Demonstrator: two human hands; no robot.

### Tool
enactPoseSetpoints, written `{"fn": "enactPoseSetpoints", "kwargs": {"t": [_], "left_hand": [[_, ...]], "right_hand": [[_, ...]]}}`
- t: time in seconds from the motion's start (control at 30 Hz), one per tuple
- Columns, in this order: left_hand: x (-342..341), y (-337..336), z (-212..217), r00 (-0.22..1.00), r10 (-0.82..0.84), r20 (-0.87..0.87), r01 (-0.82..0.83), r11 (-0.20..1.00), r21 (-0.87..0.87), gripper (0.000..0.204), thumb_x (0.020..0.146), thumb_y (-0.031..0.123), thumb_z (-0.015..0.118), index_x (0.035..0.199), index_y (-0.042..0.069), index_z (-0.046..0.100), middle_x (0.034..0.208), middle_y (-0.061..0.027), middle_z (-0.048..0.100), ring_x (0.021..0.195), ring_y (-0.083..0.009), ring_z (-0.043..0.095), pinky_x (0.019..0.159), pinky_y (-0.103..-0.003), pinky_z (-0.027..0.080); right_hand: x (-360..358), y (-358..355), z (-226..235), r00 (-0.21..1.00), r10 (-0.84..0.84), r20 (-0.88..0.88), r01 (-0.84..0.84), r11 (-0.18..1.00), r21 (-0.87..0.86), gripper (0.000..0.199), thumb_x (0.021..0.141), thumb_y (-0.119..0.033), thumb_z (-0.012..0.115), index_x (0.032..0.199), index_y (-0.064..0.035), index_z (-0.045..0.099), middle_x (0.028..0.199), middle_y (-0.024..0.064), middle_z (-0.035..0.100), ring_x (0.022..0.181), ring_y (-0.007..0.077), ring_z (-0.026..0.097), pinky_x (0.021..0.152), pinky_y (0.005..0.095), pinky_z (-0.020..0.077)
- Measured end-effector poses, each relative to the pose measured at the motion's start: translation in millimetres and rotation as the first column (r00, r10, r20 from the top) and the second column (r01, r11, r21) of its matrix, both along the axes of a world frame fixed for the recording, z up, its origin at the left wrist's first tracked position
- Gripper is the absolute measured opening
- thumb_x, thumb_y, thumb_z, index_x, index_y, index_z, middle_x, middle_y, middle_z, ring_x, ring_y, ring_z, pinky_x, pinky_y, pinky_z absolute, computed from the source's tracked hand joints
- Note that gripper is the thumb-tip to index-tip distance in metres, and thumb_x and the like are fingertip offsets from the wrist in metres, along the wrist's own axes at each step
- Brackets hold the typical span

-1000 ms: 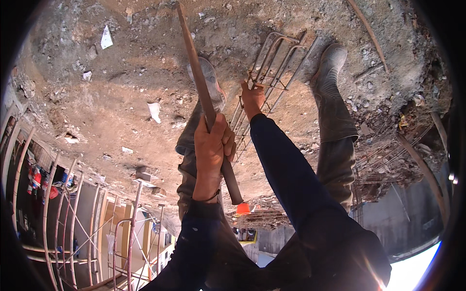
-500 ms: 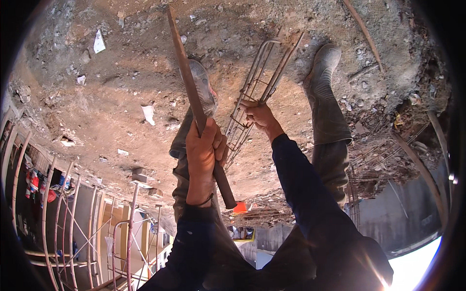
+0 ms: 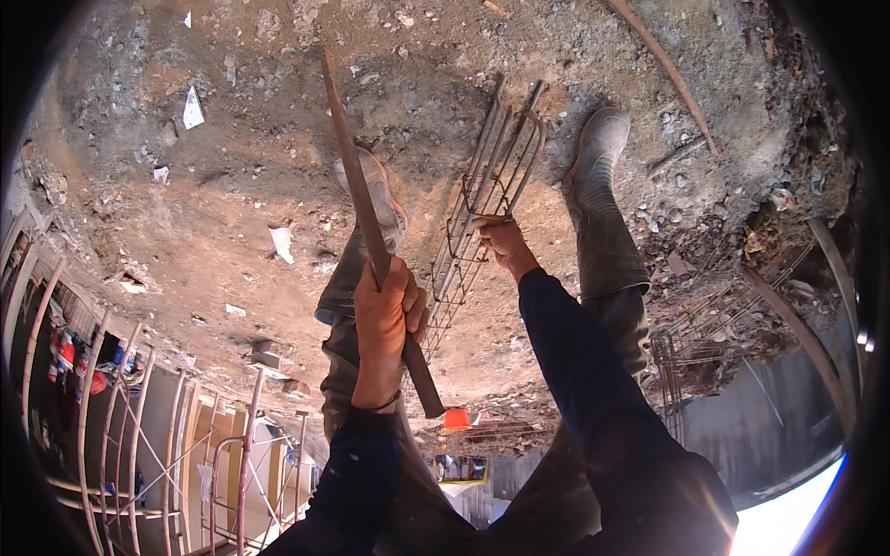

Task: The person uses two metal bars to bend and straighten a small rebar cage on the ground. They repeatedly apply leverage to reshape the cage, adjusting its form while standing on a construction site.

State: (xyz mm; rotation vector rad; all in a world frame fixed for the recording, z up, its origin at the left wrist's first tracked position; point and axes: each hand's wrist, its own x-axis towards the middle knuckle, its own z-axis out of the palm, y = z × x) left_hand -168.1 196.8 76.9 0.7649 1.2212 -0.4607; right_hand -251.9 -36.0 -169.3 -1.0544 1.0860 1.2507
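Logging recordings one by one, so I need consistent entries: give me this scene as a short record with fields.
Left hand: the left hand is closed around a long brown bar
Right hand: the right hand has its fingers at a rebar cage; exact grip unclear
Cage position: between the left boot and right boot
Ground: rough dirt with pale scraps
Background: orange container, lower middle; pole framework, lower left
Bar material: cannot tell

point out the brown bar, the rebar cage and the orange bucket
brown bar (image 3: 360,190), head view, on its upper stretch
rebar cage (image 3: 489,165), head view, on its lengthwise bars
orange bucket (image 3: 456,420), head view, on its side
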Motion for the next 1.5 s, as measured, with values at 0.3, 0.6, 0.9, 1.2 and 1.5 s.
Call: {"fn": "enactPoseSetpoints", "kwargs": {"t": [0.3,0.6,0.9,1.2,1.5], "left_hand": [[-3.2,-15.3,64.8,0.971,0.229,-0.063,-0.236,0.898,-0.371,0.038,0.106,0.047,0.050,0.099,0.010,0.046,0.064,0.0034,0.040,0.041,-0.0051,0.038,0.031,-0.021,0.036],[-6.7,-31.5,71.6,0.683,0.627,-0.374,-0.666,0.326,-0.671,0.048,0.110,0.047,0.035,0.113,0.001,0.049,0.067,-0.0033,0.047,0.044,-0.0081,0.053,0.033,-0.019,0.049],[1.4,-28.7,73.3,0.695,0.556,-0.456,-0.697,0.366,-0.616,0.038,0.111,0.043,0.039,0.101,0.007,0.049,0.060,0.0019,0.039,0.039,-0.0038,0.041,0.028,-0.017,0.038],[21.0,-30.5,84.2,0.679,0.513,-0.526,-0.719,0.319,-0.617,0.037,0.110,0.042,0.040,0.099,0.008,0.047,0.060,0.0019,0.039,0.040,-0.0045,0.042,0.029,-0.017,0.039],[32.8,-20.4,82.9,0.600,0.537,-0.593,-0.758,0.146,-0.635,0.037,0.112,0.039,0.035,0.099,0.006,0.046,0.064,-0.0013,0.041,0.041,-0.0069,0.045,0.030,-0.019,0.045]], "right_hand": [[7.4,11.7,29.9,0.920,0.334,0.205,-0.177,0.821,-0.543,0.032,0.084,0.003,0.068,0.115,0.0048,0.063,0.103,0.0168,0.068,0.095,0.0280,0.067,0.078,0.0390,0.0551],[76.2,74.3,40.2,0.581,0.720,0.379,-0.154,0.555,-0.817,0.024,0.089,-0.007,0.068,0.109,0.0035,0.060,0.094,0.0191,0.066,0.084,0.0314,0.068,0.072,0.0391,0.0557],[83.5,77.7,27.7,0.955,-0.043,0.293,0.161,0.905,-0.393,0.027,0.103,-0.022,0.061,0.088,0.0008,0.063,0.067,0.0042,0.058,0.055,0.0142,0.057,0.054,0.0336,0.0533],[68.3,79.7,45.1,0.944,0.000,0.329,0.154,0.884,-0.441,0.038,0.102,-0.028,0.059,0.080,0.0027,0.061,0.063,0.0082,0.057,0.054,0.0203,0.059,0.054,0.0374,0.0487],[64.0,81.0,35.1,0.928,0.025,0.373,0.167,0.865,-0.473,0.040,0.100,-0.030,0.062,0.080,0.0034,0.062,0.064,0.0103,0.059,0.057,0.0221,0.057,0.058,0.0411,0.0446]]}}
